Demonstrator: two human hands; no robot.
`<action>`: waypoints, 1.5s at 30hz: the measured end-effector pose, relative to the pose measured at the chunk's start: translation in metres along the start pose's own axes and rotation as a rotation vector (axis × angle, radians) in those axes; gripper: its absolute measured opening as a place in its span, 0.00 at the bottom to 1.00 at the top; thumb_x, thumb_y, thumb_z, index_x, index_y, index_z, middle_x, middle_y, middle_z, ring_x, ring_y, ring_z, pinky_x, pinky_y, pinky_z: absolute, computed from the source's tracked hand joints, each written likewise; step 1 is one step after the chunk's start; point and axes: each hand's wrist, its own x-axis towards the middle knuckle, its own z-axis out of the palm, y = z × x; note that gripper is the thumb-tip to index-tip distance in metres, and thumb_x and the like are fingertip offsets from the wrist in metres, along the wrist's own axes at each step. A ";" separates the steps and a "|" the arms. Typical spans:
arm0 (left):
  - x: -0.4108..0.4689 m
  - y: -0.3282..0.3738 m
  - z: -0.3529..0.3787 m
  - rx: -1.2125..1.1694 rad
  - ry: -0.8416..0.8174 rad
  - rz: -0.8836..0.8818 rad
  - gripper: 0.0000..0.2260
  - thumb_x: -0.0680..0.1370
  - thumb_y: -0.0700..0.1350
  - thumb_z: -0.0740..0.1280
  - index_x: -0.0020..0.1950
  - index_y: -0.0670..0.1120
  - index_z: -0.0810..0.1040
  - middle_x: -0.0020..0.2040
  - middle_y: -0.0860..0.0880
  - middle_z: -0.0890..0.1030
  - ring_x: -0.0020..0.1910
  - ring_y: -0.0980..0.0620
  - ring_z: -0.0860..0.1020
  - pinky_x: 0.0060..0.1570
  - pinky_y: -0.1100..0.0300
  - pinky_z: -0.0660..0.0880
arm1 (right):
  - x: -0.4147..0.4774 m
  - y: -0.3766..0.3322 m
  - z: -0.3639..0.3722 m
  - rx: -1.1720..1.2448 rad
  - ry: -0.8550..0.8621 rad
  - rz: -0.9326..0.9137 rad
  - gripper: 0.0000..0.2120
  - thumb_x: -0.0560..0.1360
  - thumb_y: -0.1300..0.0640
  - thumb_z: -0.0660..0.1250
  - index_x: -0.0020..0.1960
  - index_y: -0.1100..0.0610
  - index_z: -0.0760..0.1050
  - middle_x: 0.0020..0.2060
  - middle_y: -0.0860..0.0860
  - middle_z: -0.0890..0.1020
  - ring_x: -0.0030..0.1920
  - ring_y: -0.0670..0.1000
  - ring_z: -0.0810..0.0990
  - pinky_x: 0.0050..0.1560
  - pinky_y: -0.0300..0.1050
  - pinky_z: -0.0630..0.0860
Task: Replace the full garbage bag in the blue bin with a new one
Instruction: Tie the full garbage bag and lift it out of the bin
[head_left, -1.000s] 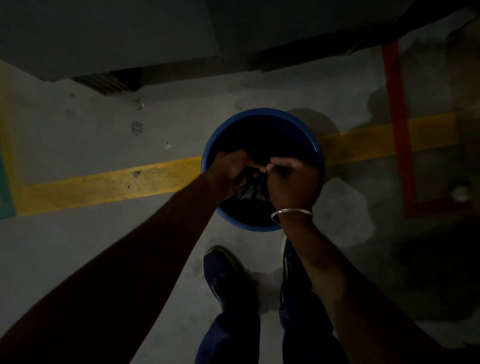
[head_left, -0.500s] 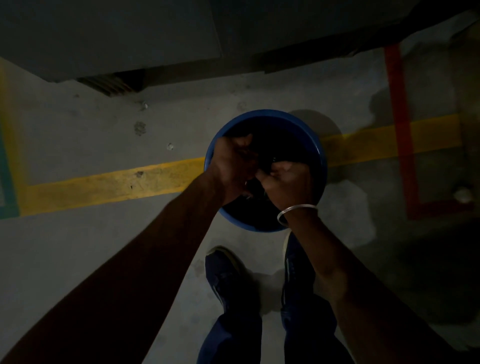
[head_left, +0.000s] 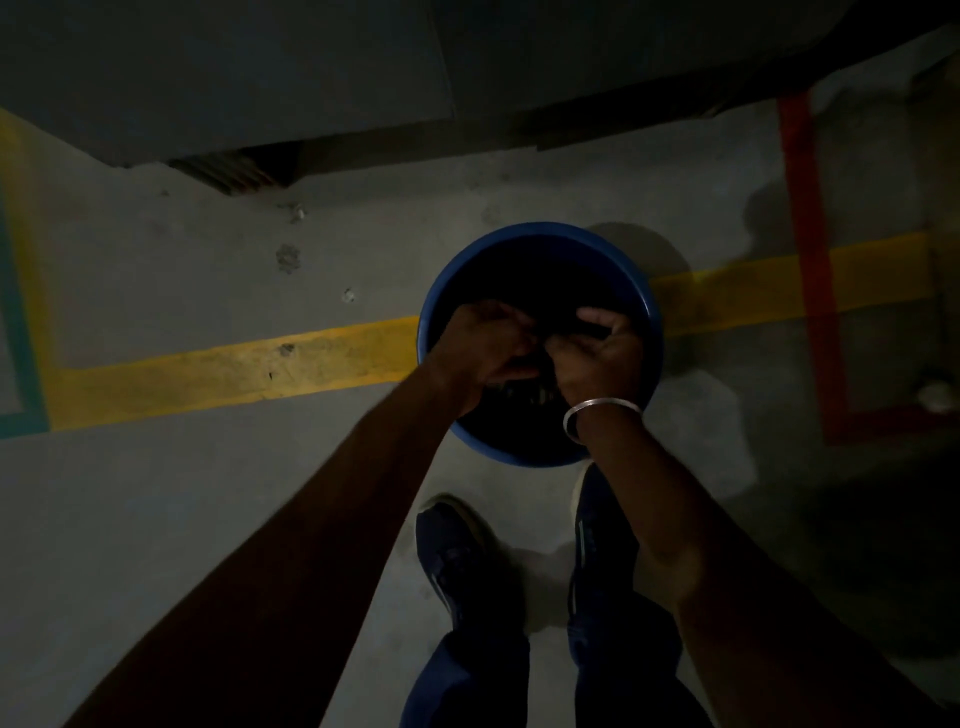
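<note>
A round blue bin (head_left: 537, 231) stands on the concrete floor just ahead of my feet. A black garbage bag (head_left: 524, 397) fills its dark inside. My left hand (head_left: 485, 345) and my right hand (head_left: 597, 353), which wears a silver bangle, meet over the middle of the bin. Both have their fingers closed on gathered black plastic at the top of the bag. The light is dim, and the bag's contents are hidden.
A yellow floor line (head_left: 234, 371) runs left to right under the bin. A red line (head_left: 810, 249) crosses it at the right. A grey wall or cabinet base (head_left: 311, 78) rises behind. My blue shoes (head_left: 457, 551) stand just below the bin.
Both hands have shifted a little over the bin while working the gathered bag top; the right hand has turned and moved slightly right. The bin has not moved.
</note>
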 end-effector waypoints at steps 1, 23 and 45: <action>0.003 -0.005 -0.003 -0.021 0.033 -0.003 0.09 0.76 0.31 0.67 0.54 0.41 0.76 0.49 0.42 0.81 0.46 0.48 0.82 0.44 0.58 0.83 | 0.004 0.000 -0.002 0.071 -0.037 0.097 0.19 0.67 0.65 0.73 0.57 0.57 0.76 0.43 0.52 0.83 0.40 0.47 0.81 0.39 0.37 0.80; 0.007 0.006 -0.013 -0.136 -0.020 -0.137 0.08 0.73 0.36 0.57 0.48 0.43 0.72 0.41 0.42 0.73 0.38 0.47 0.73 0.40 0.57 0.70 | -0.001 0.001 -0.003 -0.709 -0.233 -0.650 0.23 0.71 0.54 0.66 0.66 0.46 0.75 0.53 0.52 0.79 0.56 0.54 0.76 0.56 0.49 0.77; -0.002 0.001 -0.004 -0.302 0.101 -0.050 0.18 0.73 0.34 0.60 0.62 0.34 0.75 0.44 0.40 0.79 0.33 0.48 0.78 0.32 0.56 0.79 | 0.014 0.023 0.004 -1.170 -0.156 -0.855 0.16 0.74 0.45 0.56 0.55 0.50 0.76 0.60 0.52 0.75 0.58 0.57 0.72 0.53 0.53 0.67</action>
